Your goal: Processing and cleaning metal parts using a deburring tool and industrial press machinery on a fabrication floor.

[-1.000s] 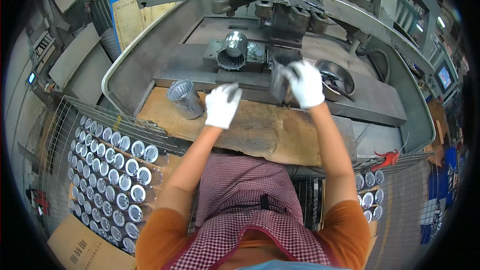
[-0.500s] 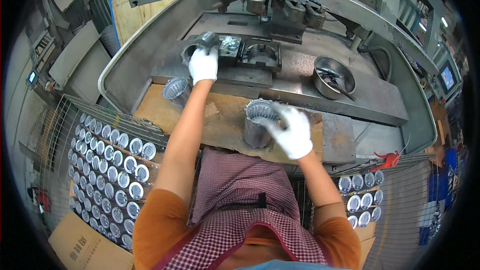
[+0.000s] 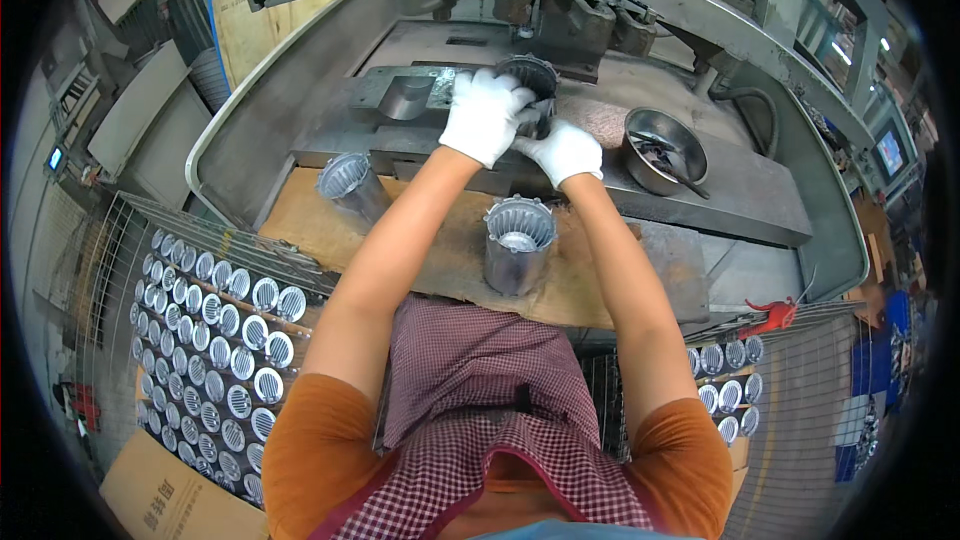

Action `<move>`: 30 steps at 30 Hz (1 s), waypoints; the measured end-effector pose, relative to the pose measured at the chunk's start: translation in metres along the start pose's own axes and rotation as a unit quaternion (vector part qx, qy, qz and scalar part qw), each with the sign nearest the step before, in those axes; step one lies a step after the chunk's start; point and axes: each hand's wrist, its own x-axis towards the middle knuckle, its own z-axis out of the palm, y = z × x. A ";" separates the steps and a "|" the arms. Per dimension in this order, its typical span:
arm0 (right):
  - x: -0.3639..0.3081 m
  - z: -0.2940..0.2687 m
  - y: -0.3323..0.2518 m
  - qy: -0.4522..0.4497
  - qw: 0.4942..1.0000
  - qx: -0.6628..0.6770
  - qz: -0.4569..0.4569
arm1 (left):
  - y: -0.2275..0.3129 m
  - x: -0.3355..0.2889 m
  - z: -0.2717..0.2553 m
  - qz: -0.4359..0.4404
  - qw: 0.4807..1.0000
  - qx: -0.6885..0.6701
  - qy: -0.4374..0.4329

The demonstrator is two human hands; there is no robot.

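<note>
dark ribbed cylinder (image 3: 538, 72) at the machine bed (image 3: 735, 202), left hand (image 3: 486, 118) and right hand (image 3: 567, 153) both at it, gloved; cannot tell whether either grips. stained wooden board (image 3: 430, 265) in front, two upright cylinders (image 3: 518, 252) on it. steel bowl (image 3: 665, 180) right; stacked cylinders (image 3: 212, 360) floor-side, left.

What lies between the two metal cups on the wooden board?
In the head view, the left forearm crosses between the left cup and the right cup, with wooden board showing beneath.

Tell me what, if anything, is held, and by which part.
Probably a metal cup: the left grip is at its left side, the right grip near its lower end; whether either closes around it cannot be told.
</note>
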 end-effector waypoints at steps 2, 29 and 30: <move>0.010 0.002 0.001 0.024 1.000 -0.011 -0.012 | 0.001 0.004 -0.003 -0.027 0.999 -0.020 0.006; -0.107 0.000 0.090 0.165 0.985 0.025 -0.031 | -0.150 -0.165 -0.103 -0.616 0.732 -0.250 -0.147; -0.129 0.001 0.106 0.182 0.981 0.058 -0.023 | -0.148 -0.164 -0.105 -0.645 0.651 -0.397 -0.047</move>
